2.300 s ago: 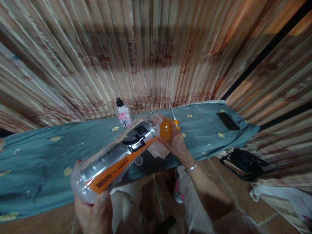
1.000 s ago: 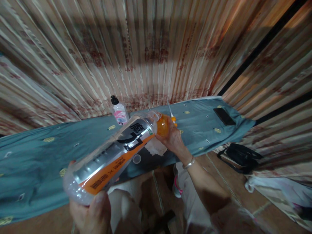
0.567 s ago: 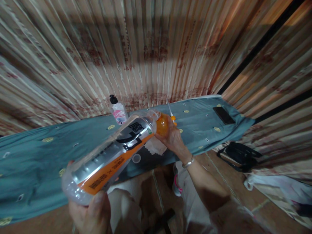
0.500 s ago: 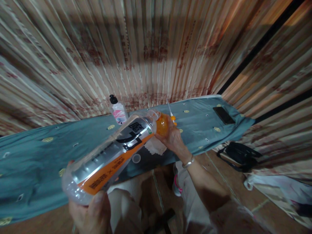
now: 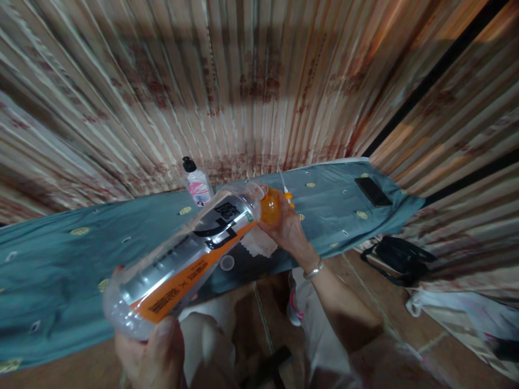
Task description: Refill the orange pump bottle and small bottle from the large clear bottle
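I hold a large clear plastic bottle (image 5: 182, 259) with a black, silver and orange label, tilted almost flat over my lap. My left hand (image 5: 152, 354) grips its base near the bottom of the view. My right hand (image 5: 288, 229) is closed around the orange cap (image 5: 271, 206) at the far end of the bottle. The bottle looks empty. Behind it runs a table under a teal cloth (image 5: 60, 259) with small gold motifs.
On the cloth stand a small pump bottle with a pink label (image 5: 197, 186), an orange-tipped thin tool (image 5: 286, 190), a white crumpled tissue (image 5: 261, 246), a small clear lid (image 5: 227, 263) and a black phone (image 5: 373, 192). A black bag (image 5: 401, 259) lies on the floor at right. A pleated curtain hangs behind.
The view has shifted slightly since 2.3 s ago. Both hands keep the same hold on the bottle and its cap; no clear movement in the last second.
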A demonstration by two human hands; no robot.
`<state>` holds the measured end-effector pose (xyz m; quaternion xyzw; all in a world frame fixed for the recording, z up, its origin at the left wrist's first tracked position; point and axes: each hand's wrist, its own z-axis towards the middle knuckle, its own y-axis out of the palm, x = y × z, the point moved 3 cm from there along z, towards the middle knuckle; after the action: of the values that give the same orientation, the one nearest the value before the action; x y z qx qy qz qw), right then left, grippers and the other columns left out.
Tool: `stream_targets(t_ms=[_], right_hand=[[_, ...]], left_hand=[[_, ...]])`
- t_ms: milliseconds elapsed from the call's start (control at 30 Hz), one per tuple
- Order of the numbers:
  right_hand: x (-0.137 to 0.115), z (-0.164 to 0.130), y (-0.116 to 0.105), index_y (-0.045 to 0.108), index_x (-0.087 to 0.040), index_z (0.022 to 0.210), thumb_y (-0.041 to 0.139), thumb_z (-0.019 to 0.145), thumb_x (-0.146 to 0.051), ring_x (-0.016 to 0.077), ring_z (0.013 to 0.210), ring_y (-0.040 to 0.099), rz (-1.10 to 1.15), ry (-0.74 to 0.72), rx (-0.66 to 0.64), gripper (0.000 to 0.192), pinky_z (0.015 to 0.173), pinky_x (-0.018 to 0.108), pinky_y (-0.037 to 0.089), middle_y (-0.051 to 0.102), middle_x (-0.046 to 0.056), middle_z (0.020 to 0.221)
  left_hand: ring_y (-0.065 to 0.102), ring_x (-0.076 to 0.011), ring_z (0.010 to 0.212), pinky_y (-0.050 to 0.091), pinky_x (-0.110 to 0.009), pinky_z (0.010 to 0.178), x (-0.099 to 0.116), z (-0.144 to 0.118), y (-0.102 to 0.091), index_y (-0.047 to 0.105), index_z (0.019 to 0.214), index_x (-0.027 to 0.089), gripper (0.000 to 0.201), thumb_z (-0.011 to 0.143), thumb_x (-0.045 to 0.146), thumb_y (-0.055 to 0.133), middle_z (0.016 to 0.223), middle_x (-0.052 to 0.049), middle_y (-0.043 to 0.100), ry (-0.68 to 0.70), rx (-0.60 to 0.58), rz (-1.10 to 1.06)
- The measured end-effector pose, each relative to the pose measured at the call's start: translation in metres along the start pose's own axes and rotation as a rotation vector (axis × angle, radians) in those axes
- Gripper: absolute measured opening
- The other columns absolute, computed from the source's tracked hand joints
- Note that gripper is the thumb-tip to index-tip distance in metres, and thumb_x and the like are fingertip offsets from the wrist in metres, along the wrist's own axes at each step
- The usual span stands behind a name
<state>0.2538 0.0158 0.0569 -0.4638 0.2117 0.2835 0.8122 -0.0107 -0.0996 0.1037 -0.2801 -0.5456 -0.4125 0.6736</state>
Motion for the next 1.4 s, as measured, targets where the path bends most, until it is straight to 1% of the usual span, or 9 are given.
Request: stream_targets(t_ms=[133, 367, 633, 767, 933, 1033, 1133, 1233, 1400], right_hand=[[0.0009, -0.0008, 0.0011, 0.035, -0.021, 0.163, 0.077, 0.089, -0.039, 0.0391, 0.121, 0.07, 0.012, -0.006, 0.015, 0.087, 0.1, 0.064, 0.06, 0.067, 0.023, 0.136], [0.0002, -0.0008, 0.0007, 0.038, -0.022, 0.161, 0.077, 0.09, -0.044, 0.0385, 0.119, 0.069, -0.015, 0.011, 0.007, 0.084, 0.099, 0.066, 0.06, 0.071, 0.021, 0.124], [-0.0016, -0.0002, -0.0007, 0.035, -0.029, 0.162, 0.077, 0.09, -0.041, 0.0372, 0.121, 0.069, 0.006, 0.009, -0.003, 0.085, 0.102, 0.065, 0.06, 0.072, 0.017, 0.126], [0.0001, -0.0009, 0.0002, 0.037, -0.024, 0.162, 0.076, 0.091, -0.044, 0.0383, 0.12, 0.07, -0.014, 0.002, -0.004, 0.084, 0.1, 0.064, 0.061, 0.071, 0.02, 0.127], [0.0021, -0.0009, 0.0017, 0.038, -0.019, 0.161, 0.075, 0.091, -0.048, 0.0396, 0.12, 0.07, -0.022, 0.005, 0.003, 0.084, 0.1, 0.065, 0.06, 0.07, 0.022, 0.129], [0.0024, -0.0005, 0.0019, 0.037, -0.016, 0.16, 0.076, 0.09, -0.048, 0.0396, 0.114, 0.072, -0.007, 0.012, -0.003, 0.086, 0.097, 0.063, 0.062, 0.071, 0.024, 0.128], [0.0019, -0.0004, 0.001, 0.035, -0.018, 0.161, 0.076, 0.089, -0.046, 0.0394, 0.114, 0.072, 0.007, 0.009, -0.005, 0.087, 0.098, 0.064, 0.061, 0.071, 0.022, 0.127], [0.0009, -0.0004, 0.0002, 0.033, -0.023, 0.163, 0.075, 0.09, -0.044, 0.0387, 0.118, 0.07, 0.016, 0.007, -0.001, 0.086, 0.099, 0.064, 0.06, 0.071, 0.02, 0.128], [0.0018, -0.0008, 0.0012, 0.034, -0.021, 0.162, 0.076, 0.089, -0.045, 0.0387, 0.116, 0.071, 0.014, 0.026, 0.002, 0.088, 0.097, 0.064, 0.061, 0.07, 0.02, 0.131]], left_hand=[[0.071, -0.0272, 0.112, 0.064, -0.028, 0.077, -0.0058, 0.0002, -0.0039, 0.07, 0.135, 0.032, 0.09, 0.049, 0.046, 0.094, 0.121, -0.003, 0.075, -0.083, 0.112, -0.146], [0.068, -0.0315, 0.114, 0.062, -0.038, 0.09, -0.0048, 0.0025, -0.0021, 0.069, 0.134, 0.03, 0.089, 0.049, 0.046, 0.09, 0.115, -0.004, 0.074, -0.107, 0.12, -0.09], [0.068, -0.0274, 0.104, 0.061, -0.035, 0.086, -0.0037, 0.0025, -0.0007, 0.072, 0.13, 0.031, 0.086, 0.047, 0.044, 0.092, 0.114, -0.003, 0.075, -0.1, 0.127, -0.127], [0.068, -0.0255, 0.105, 0.061, -0.031, 0.085, -0.0047, 0.002, -0.0016, 0.072, 0.131, 0.031, 0.085, 0.049, 0.046, 0.093, 0.114, -0.003, 0.075, -0.098, 0.118, -0.13], [0.067, -0.024, 0.102, 0.061, -0.027, 0.073, -0.0016, 0.0028, -0.0011, 0.07, 0.136, 0.032, 0.096, 0.043, 0.044, 0.094, 0.12, -0.003, 0.073, -0.121, 0.118, -0.169], [0.068, -0.0272, 0.107, 0.062, -0.03, 0.079, -0.0007, 0.0024, -0.0007, 0.07, 0.134, 0.031, 0.095, 0.044, 0.047, 0.094, 0.115, -0.003, 0.074, -0.117, 0.129, -0.128], [0.067, -0.0354, 0.119, 0.063, -0.044, 0.09, -0.0003, 0.0015, 0.0003, 0.07, 0.13, 0.034, 0.087, 0.048, 0.052, 0.092, 0.115, -0.005, 0.074, -0.101, 0.114, -0.088], [0.062, -0.0408, 0.131, 0.055, -0.056, 0.108, -0.0012, 0.0006, 0.0002, 0.069, 0.129, 0.034, 0.086, 0.049, 0.057, 0.091, 0.121, -0.006, 0.073, -0.11, 0.111, -0.076], [0.06, -0.0408, 0.133, 0.046, -0.057, 0.116, -0.0088, -0.0013, -0.006, 0.067, 0.136, 0.029, 0.09, 0.052, 0.05, 0.091, 0.126, -0.007, 0.072, -0.116, 0.123, -0.071]])
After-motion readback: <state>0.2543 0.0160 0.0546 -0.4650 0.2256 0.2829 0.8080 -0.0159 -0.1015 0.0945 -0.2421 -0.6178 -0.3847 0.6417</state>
